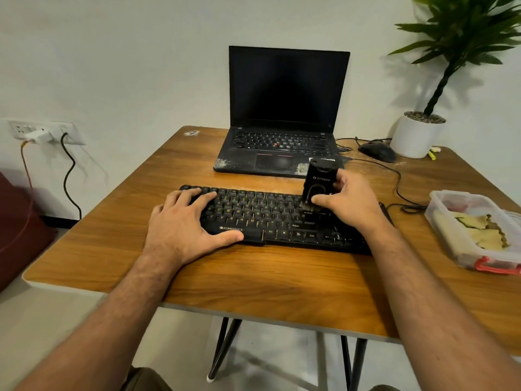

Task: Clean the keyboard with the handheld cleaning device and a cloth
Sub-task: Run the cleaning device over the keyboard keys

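A black keyboard (270, 218) with yellow lettering lies across the middle of the wooden table (253, 275). My left hand (186, 221) rests flat on its left end, fingers spread over the keys and thumb along the front edge. My right hand (346, 201) grips a black handheld cleaning device (320, 179), held upright with its brush end pressed onto the keys at the keyboard's right part. Several yellow cloth pieces (479, 232) lie in a plastic container at the right.
An open black laptop (284, 114) with dusty palm rests stands behind the keyboard. A black mouse (377, 152) and its cable lie back right, beside a white plant pot (417, 135). The clear plastic container (448, 218) sits at the right edge. Wall sockets (42, 132) are at left.
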Motion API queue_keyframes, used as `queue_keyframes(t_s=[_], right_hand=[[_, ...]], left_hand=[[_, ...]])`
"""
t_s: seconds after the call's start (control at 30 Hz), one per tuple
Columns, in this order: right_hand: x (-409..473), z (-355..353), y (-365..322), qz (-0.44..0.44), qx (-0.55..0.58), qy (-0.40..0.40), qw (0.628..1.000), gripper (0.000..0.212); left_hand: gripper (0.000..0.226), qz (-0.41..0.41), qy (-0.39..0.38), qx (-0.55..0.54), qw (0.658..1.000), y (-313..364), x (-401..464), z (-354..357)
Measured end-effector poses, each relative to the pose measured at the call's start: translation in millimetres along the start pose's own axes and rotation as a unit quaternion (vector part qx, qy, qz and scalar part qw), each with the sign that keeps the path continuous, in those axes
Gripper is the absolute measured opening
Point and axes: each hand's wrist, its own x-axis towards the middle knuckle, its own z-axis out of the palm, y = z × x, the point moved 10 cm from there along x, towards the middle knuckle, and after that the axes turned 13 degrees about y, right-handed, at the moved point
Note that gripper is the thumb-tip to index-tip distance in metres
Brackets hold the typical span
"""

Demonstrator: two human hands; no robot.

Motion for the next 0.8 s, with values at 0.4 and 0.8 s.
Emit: queue_keyframes(t_s=[0.4, 0.8], right_hand=[[-5.1, 13.6, 8.3, 0.016, 0.076, -0.008, 0.997, 0.044], [13.7, 21.0, 9.3, 0.010, 0.035, 0.028, 0.999, 0.049]], left_hand=[[0.114, 0.074, 0.013, 0.016, 0.997, 15.6, 1.4, 2.5], [0.113, 0.069, 0.008, 0.010, 0.998, 14.2, 1.2, 2.0]])
